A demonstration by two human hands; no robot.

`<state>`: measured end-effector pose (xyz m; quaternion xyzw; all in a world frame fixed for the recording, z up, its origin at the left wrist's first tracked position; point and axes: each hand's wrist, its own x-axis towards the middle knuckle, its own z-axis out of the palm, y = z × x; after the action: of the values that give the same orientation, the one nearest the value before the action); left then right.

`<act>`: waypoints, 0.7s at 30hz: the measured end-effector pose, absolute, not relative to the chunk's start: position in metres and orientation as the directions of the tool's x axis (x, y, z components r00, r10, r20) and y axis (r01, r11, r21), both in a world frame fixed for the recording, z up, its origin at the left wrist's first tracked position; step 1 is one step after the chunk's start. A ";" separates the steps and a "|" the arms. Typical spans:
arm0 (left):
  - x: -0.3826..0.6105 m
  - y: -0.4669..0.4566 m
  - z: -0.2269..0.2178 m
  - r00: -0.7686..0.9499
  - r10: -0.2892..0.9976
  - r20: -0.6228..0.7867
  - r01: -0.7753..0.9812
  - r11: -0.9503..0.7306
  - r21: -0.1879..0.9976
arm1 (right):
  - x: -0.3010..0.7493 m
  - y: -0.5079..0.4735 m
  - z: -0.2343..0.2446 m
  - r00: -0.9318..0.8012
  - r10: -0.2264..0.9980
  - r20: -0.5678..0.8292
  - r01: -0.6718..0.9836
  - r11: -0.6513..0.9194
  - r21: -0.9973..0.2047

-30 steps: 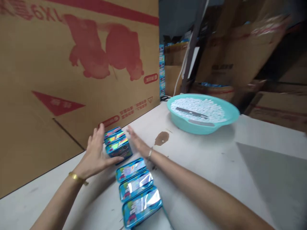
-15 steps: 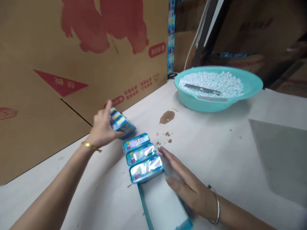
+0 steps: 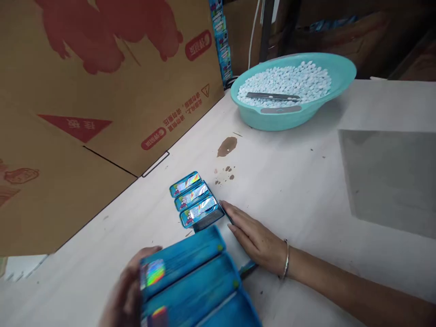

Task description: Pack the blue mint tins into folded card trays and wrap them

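My left hand (image 3: 127,286) is close to the camera at the bottom, blurred, gripping a stack of blue tins with holographic labels (image 3: 187,277). My right hand (image 3: 254,238) lies flat with fingers stretched out, against the side of an open blue tray (image 3: 247,269) that is mostly hidden behind the held tins. Three blue tins (image 3: 194,199) stand in a row at the far end of that tray, on the white table (image 3: 293,181).
A large printed cardboard box (image 3: 102,91) stands along the left. A teal basin (image 3: 340,72) of white pellets with a dark flat tool sits at the back. A grey block (image 3: 391,177) stands on the right. Brown stains (image 3: 227,146) mark the table.
My left hand has lifted the tins from beside the box and brought them near, over the tray. My right hand came back to the tray's side. The view tilted down.
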<state>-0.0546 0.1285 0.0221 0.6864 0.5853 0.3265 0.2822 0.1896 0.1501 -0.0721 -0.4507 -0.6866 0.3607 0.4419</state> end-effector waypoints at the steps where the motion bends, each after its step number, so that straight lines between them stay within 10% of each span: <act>1: -0.047 0.134 0.018 0.147 0.978 0.146 0.627 -0.207 0.751 | 0.190 0.150 -0.073 -0.200 0.932 0.303 0.287 0.352 -0.891; 12: 0.001 0.139 0.039 0.585 0.798 0.147 0.790 -0.602 0.120 | 0.210 0.160 -0.058 -0.340 0.896 0.286 0.249 0.379 -0.891; 21: 0.019 0.148 0.044 0.652 0.758 0.017 0.756 -0.652 0.055 | 0.209 0.153 -0.055 -0.433 0.857 0.280 0.398 0.460 -0.793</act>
<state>0.0187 0.1480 0.0436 0.9087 0.4164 0.0193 0.0213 0.2088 0.1532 -0.0551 -0.4022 -0.7800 0.3288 0.3488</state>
